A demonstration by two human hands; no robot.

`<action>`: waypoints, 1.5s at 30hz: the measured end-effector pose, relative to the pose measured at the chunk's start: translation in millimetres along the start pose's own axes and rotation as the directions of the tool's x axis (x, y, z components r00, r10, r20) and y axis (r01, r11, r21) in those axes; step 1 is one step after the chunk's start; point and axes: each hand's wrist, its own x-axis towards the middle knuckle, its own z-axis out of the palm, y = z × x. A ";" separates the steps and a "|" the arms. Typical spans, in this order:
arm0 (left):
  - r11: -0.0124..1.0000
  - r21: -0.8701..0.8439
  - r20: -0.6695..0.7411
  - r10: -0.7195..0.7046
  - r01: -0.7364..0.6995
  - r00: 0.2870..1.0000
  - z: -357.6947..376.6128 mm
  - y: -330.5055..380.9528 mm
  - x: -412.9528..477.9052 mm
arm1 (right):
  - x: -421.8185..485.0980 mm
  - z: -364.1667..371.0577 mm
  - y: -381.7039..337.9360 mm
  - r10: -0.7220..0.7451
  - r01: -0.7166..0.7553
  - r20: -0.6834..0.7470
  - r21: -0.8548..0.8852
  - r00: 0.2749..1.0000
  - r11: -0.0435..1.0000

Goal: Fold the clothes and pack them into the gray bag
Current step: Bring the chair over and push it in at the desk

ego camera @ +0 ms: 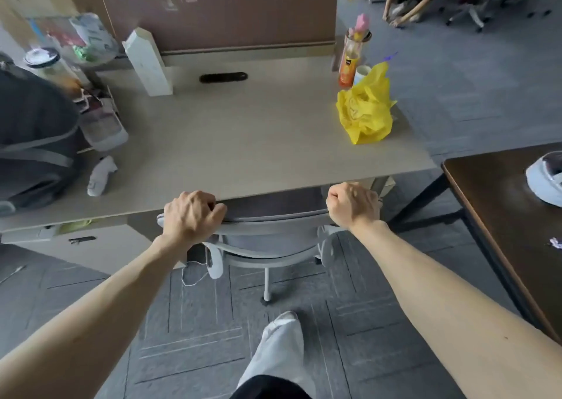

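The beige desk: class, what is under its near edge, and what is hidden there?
A gray chair stands partly under the desk, its backrest gripped by the left hand and right hand. The desktop hides the seat.

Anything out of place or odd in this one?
A lone white sock lies crumpled on the desk beside the gray bag, not packed. The left hand and right hand grip the office chair by its backrest, not clothing.

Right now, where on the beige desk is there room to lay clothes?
The beige desk is bare centrally, from the white sock and dark gray bag on the left to the yellow plastic bag on the right. The left end is crowded.
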 end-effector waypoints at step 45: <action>0.152 -0.420 0.330 0.944 -0.895 0.005 77.3 466.7 -114.9 | -361.8 -61.8 193.4 0.915 -0.870 -0.124 0.284 0.383 0.403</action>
